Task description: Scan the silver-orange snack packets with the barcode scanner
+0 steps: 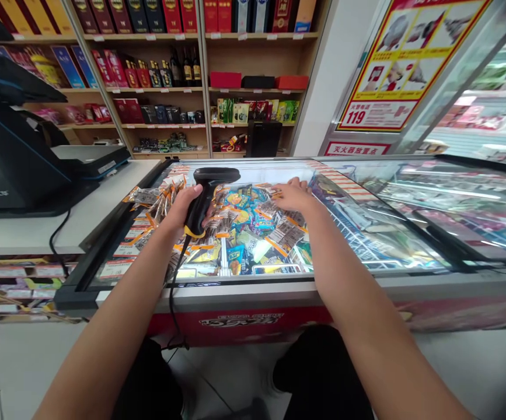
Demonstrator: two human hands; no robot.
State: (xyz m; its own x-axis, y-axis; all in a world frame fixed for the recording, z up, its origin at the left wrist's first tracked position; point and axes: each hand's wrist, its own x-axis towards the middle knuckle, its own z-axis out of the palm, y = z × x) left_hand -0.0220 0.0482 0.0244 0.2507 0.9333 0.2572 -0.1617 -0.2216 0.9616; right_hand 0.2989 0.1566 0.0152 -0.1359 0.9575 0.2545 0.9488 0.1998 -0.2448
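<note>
My left hand (181, 209) is wrapped round the handle of a black and yellow barcode scanner (201, 204), held above the glass-topped freezer (253, 287). The scanner's head points right, and its cable hangs down over the freezer's front edge. Small shiny packets with orange edges and printed labels (285, 233) lie loose on the glass. More of these packets (165, 198) are heaped left of the scanner. My right hand (295, 195) reaches palm down to the packets at the far side, its fingers apart and partly bent. Its fingertips are partly hidden among the packets.
At the left, a black checkout terminal (11, 140) stands on a white counter (75, 224). Shelves of boxes and bottles (156, 90) line the back. Colourful frozen goods (239, 251) lie under the glass. The freezer's right section (366, 216) holds wire baskets.
</note>
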